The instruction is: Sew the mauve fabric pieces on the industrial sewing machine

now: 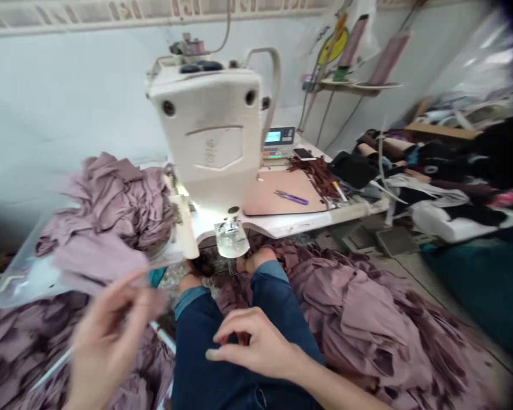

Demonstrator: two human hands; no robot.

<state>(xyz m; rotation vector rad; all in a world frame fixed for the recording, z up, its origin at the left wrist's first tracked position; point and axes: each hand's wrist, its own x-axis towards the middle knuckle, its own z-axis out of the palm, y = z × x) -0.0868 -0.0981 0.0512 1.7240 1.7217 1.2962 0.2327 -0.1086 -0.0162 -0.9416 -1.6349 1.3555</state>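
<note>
My left hand [106, 336] is raised at the lower left, blurred by motion, with its fingers pinched on a piece of mauve fabric [98, 259] that hangs off the table's left side. Over my lap in blue jeans [222, 353], my right hand [256, 344] curls its fingers around a small reddish thing I cannot make out. A white sewing machine [214, 136] stands in front of me on the white table [299, 222], its needle area lit.
A heap of mauve fabric [119, 199] lies left of the machine, with more heaped on the floor [367, 319] at the right. Purple snips [291, 197] rest on a pinkish board. Thread cones [354, 40] stand behind. Dark clothes [436, 165] pile at the right.
</note>
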